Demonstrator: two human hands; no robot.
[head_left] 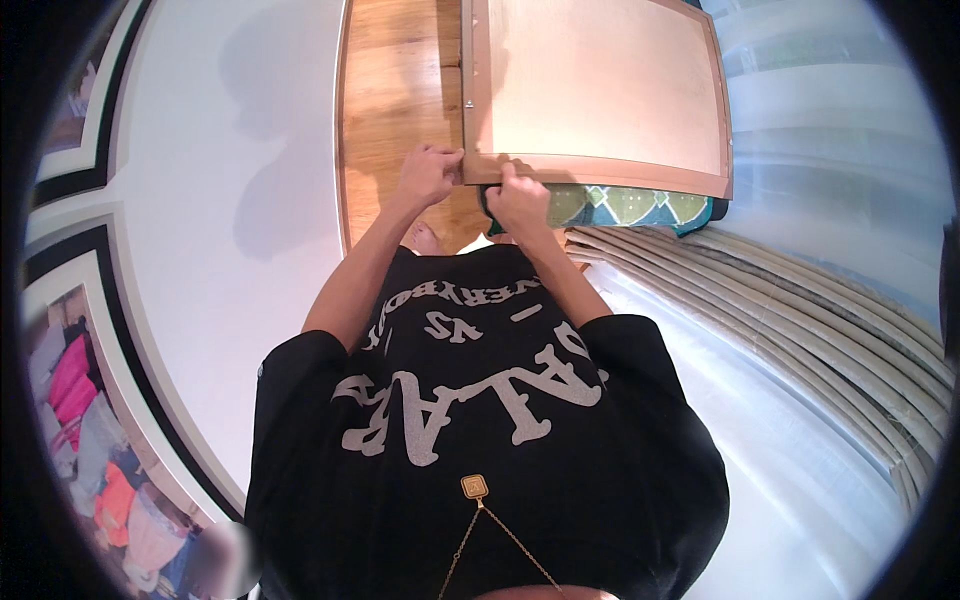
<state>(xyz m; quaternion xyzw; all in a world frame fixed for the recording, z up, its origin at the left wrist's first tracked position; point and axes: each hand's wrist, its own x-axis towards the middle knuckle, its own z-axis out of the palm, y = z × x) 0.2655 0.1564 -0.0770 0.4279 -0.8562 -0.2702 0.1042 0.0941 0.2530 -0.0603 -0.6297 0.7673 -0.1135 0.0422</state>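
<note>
A large picture frame lies back side up in front of me, with a pale backing panel and brown wooden edges. A small metal fitting sits on its left edge. My left hand is closed, its fingers curled against the frame's left edge near the near-left corner. On the near edge, close to that same corner, my right hand grips the wood with its fingers bent over it. Under the frame's near edge, a green patterned cloth surface shows.
A wooden floor runs along the left, beside a white wall. Black-rimmed pictures hang on that wall. At the right are several long beige slats or edges and translucent plastic sheeting. My bare foot stands below.
</note>
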